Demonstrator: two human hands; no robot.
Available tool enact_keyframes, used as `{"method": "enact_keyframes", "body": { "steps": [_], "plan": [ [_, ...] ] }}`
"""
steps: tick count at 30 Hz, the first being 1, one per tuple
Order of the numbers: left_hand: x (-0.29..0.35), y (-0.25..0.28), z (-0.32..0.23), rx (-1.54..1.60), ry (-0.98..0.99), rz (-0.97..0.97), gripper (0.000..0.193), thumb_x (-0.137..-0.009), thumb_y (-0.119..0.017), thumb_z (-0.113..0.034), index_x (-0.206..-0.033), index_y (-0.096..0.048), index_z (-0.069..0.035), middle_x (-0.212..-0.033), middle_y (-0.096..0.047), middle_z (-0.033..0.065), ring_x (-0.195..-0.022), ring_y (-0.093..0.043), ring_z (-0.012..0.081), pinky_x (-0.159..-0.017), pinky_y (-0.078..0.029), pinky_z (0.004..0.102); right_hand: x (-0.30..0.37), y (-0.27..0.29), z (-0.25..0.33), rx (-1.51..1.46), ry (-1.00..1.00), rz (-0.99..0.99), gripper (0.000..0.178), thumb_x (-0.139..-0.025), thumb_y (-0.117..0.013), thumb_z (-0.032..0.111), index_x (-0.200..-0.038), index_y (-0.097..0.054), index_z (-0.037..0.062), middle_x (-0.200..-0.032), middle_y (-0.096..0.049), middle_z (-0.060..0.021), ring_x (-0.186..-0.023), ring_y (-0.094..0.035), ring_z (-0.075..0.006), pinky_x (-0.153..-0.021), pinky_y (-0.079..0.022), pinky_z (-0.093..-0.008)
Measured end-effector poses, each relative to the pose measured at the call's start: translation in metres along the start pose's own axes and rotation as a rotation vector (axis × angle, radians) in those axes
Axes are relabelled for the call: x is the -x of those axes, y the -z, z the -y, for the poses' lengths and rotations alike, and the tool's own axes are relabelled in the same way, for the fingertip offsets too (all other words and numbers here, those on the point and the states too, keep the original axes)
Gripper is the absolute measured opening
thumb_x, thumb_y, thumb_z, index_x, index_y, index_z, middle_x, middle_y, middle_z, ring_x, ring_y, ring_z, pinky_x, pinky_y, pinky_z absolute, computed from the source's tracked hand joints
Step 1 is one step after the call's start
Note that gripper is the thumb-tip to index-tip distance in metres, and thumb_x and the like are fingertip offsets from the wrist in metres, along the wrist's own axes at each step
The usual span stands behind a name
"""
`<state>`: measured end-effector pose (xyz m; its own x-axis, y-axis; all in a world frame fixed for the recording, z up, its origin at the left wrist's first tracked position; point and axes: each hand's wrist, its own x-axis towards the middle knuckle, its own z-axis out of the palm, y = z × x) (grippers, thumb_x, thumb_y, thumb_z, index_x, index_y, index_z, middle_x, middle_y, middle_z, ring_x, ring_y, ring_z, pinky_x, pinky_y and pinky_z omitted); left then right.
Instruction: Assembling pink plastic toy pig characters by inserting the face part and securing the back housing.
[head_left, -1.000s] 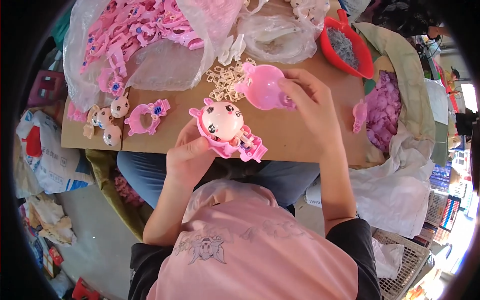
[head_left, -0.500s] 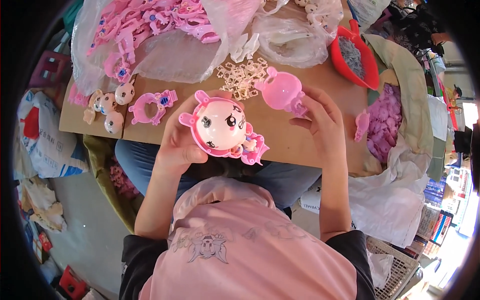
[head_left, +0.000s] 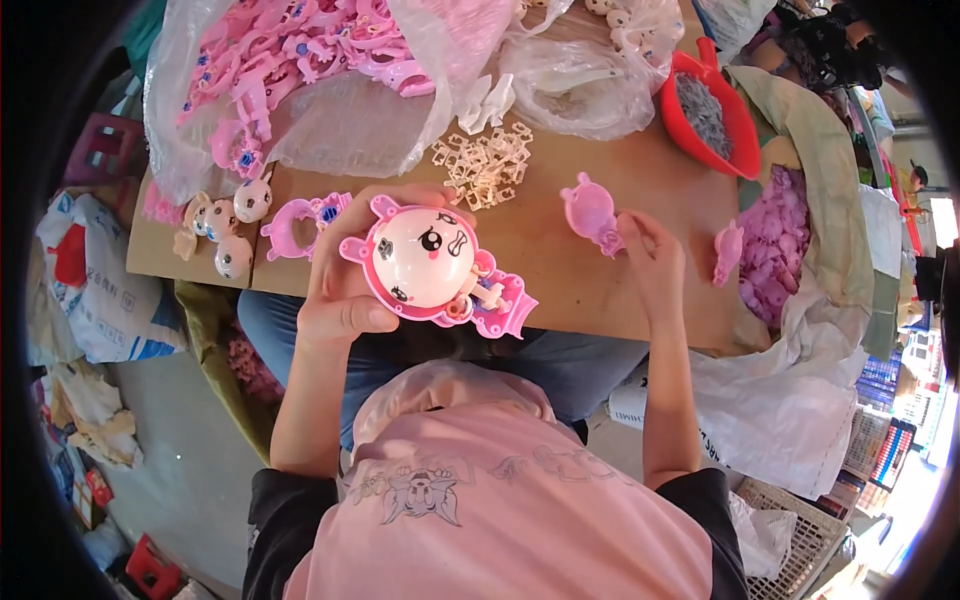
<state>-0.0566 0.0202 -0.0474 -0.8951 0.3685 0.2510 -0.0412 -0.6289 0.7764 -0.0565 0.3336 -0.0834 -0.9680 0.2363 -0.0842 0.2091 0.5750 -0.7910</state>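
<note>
My left hand [head_left: 345, 280] is wrapped round a pink plastic doll casing [head_left: 508, 312] with two ears. Inside the casing sits a glossy white doll head [head_left: 422, 256] with a painted face, and small cream parts lie below it. My right hand [head_left: 656, 262] is low over the table to the right, its thumb and fingers pinching the narrow end of a matching pink shell [head_left: 590, 210]. Left of my left hand lies a pink ring-shaped frame [head_left: 290, 230] with a blue detail, partly hidden by that hand.
Several white doll heads [head_left: 233, 257] sit at the table's left. Small cream clips [head_left: 485, 165] are heaped mid-table, behind them a plastic bag [head_left: 350, 135] of pink frames. A red scoop [head_left: 740, 150] holds grey bits. Pink shells [head_left: 770, 250] fill a sack; one loose shell [head_left: 728, 252] lies nearby.
My right hand has lowered the pink shell toward the tabletop, slightly right. My left hand has shifted a little left, turning the casing with the doll head.
</note>
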Motion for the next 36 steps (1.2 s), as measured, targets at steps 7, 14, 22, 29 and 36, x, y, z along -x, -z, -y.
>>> {"method": "enact_keyframes", "body": {
  "steps": [7,14,22,29,36],
  "plan": [
    [-0.005,0.003,0.002,-0.178,0.057,0.007,0.089,-0.054,-0.078,-0.035,-0.121,-0.043,0.013,-0.121,-0.048,0.0295,-0.112,-0.054,0.0348,-0.092,-0.047,0.0424,0.050,-0.006,0.101,0.004,0.924,-0.055,0.057,-0.064,-0.071,0.055,-0.107,-0.066,0.0179,-0.135,-0.041,-0.0198,-0.124,-0.036,-0.0412,-0.099,-0.030,-0.0513],
    [-0.005,-0.004,-0.001,-0.208,0.045,-0.044,0.089,-0.053,-0.078,-0.038,-0.118,-0.045,0.014,-0.121,-0.049,0.0292,-0.108,-0.056,0.0349,-0.092,-0.047,0.0408,0.054,-0.016,0.120,0.070,1.066,0.027,0.043,-0.058,-0.078,0.035,-0.098,-0.069,0.0238,-0.134,-0.044,-0.0161,-0.117,-0.044,-0.0375,-0.095,-0.030,-0.0540],
    [-0.004,-0.007,0.004,-0.012,-0.012,-0.025,0.083,-0.056,-0.081,-0.026,-0.122,-0.046,0.010,-0.118,-0.055,0.0187,-0.106,-0.058,0.0263,-0.092,-0.046,0.0362,0.055,-0.005,0.127,0.336,1.242,-0.014,0.043,-0.057,-0.081,0.029,-0.099,-0.070,0.0253,-0.127,-0.051,-0.0155,-0.113,-0.048,-0.0316,-0.096,-0.033,-0.0513],
    [-0.007,0.000,0.004,-0.070,-0.060,0.011,0.080,-0.060,-0.083,-0.026,-0.122,-0.046,0.009,-0.119,-0.054,0.0178,-0.108,-0.057,0.0258,-0.093,-0.045,0.0371,0.055,-0.014,0.120,0.365,1.242,-0.058,0.041,-0.059,-0.081,0.026,-0.098,-0.071,0.0230,-0.125,-0.052,-0.0141,-0.103,-0.049,-0.0288,-0.092,-0.035,-0.0506],
    [-0.006,0.003,0.000,-0.116,-0.090,0.003,0.084,-0.057,-0.086,-0.027,-0.123,-0.047,0.008,-0.120,-0.055,0.0159,-0.110,-0.056,0.0248,-0.096,-0.043,0.0365,0.050,-0.016,0.119,0.213,1.256,-0.080,0.041,-0.058,-0.081,0.023,-0.097,-0.071,0.0218,-0.125,-0.049,-0.0137,-0.105,-0.047,-0.0297,-0.085,-0.039,-0.0474]
  ]
}}
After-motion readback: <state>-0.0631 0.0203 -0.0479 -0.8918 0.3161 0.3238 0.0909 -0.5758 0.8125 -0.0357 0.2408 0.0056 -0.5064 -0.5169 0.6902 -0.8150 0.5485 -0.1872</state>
